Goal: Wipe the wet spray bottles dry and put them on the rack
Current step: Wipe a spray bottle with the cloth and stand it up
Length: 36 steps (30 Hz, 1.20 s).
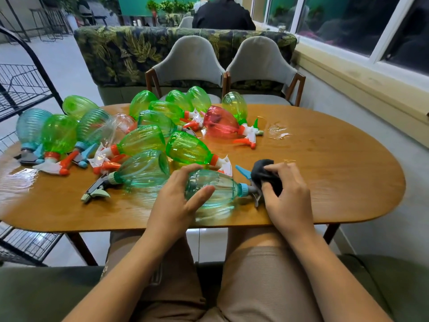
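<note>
A teal spray bottle [220, 189] lies on its side near the front edge of the wooden table [325, 170], nozzle pointing right. My left hand [178, 201] grips its body, thumb on top. My right hand [285, 194] holds a dark cloth [264, 173] bunched around the bottle's blue and grey spray head. Several more spray bottles lie behind and to the left: green ones [185, 149], a red one [222, 123], pale blue ones [30, 129]. The black wire rack [21, 87] stands at the far left.
Water puddles [277, 131] glisten on the table's right half and at its left end. Two grey chairs [190, 63] stand behind the table, a leaf-patterned sofa back behind them. A window ledge runs along the right. A person sits far back.
</note>
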Available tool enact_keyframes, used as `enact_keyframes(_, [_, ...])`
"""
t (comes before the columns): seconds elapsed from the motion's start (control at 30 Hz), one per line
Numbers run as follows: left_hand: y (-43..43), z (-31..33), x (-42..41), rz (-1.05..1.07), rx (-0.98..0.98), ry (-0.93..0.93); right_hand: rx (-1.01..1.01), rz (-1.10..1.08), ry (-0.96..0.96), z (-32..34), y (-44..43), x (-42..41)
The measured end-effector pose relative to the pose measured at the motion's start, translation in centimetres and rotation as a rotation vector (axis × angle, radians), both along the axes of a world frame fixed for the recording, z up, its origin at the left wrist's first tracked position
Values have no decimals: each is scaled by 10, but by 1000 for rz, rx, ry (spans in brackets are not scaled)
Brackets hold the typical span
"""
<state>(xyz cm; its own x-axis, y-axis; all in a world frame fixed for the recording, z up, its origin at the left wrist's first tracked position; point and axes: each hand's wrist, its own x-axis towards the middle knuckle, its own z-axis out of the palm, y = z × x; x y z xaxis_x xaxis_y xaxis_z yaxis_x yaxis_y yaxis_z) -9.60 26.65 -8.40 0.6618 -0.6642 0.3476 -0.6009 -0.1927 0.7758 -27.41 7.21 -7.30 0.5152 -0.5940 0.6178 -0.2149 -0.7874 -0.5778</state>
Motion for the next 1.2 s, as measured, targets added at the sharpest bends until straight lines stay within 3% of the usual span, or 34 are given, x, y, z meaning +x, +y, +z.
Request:
enact_keyframes(0.27, [-1, 2, -3, 39, 4, -9, 20, 11, -63, -11, 42, 5])
enact_keyframes(0.5, [2, 8, -5, 45, 22, -20, -49, 190, -101, -4, 37, 4])
enact_keyframes(0.63, [4, 19, -7, 4, 96, -72, -39, 58, -183, 7, 3, -1])
enact_keyframes(0.83, [1, 43, -5, -32, 271, -249, 261, -33, -145, 3, -28, -1])
enact_keyframes(0.97, [-6, 61, -6, -136, 385, -462, 310, -32, -51, -1, -32, 3])
enact_keyframes(1.1, [-24, 70, -13, -99, 537, -739, 311, -52, -55, 0, -32, 2])
enact_keyframes(1.2, [-32, 69, -17, -83, 609, -841, 311, -58, -64, 0, -31, 1])
